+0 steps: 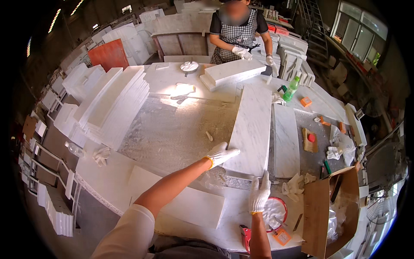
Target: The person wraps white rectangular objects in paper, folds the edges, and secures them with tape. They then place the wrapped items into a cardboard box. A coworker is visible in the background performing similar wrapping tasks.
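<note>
A long white marble slab (249, 129) with grey veins lies lengthwise in front of me on the work table. My left hand (222, 155), in a white knit glove with a yellow cuff, lies with outstretched fingers against the slab's left edge near its close end. At the near right corner is my right hand (260, 194), gloved the same way, its fingers pointing up and its thumb apart. Beside that hand stands a red-rimmed bowl (276, 211) of white paste with a tool in it. A narrower marble slab (286, 142) lies to the right.
Across the table a co-worker (237, 39) in gloves and a checked apron stands by stacked marble pieces (235, 72). Many slabs (114, 101) are stacked at left. A green bottle (291, 89) stands far right; a cardboard box (317, 216) sits near right. Another paste bowl (189, 67) is at the back.
</note>
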{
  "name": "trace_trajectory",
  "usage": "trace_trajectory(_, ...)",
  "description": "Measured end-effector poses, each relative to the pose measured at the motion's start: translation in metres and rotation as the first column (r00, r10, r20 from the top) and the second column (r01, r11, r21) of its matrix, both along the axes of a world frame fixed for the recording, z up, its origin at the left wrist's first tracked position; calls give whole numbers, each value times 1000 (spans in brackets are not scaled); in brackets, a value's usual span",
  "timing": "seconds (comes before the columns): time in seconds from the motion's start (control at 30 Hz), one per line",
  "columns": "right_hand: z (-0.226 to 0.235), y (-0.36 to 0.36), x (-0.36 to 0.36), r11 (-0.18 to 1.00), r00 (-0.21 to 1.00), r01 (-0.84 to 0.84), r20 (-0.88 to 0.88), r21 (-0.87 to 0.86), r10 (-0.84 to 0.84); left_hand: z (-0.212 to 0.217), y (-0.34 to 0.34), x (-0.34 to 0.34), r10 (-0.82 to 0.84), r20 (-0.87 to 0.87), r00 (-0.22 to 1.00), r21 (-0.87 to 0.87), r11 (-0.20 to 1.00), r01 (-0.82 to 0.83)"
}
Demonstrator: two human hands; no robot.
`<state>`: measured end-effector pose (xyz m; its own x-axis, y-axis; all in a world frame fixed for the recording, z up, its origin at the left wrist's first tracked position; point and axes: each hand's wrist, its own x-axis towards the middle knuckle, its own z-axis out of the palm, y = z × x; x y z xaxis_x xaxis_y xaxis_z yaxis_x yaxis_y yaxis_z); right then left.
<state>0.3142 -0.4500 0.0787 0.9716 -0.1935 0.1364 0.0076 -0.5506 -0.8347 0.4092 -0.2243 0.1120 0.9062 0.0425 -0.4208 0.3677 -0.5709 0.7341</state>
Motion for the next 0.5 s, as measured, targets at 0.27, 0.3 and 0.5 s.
trace_trajectory(0.27, 3, 20, -16, 972, 974, -225, 3, 71, 225, -2, 17, 7, 40, 125, 991, 108, 993, -53)
trace_trajectory(0.3, -6, 25, -19, 960, 981, -188, -12, 207, 195, -1, 21, 8, 24, 125, 992, 186, 982, -47)
trace_trajectory(0.5, -22, 37, -39, 915, 997, -62, -11, 398, 73, 7, 18, 6, -80, 106, 991, 346, 937, 38)
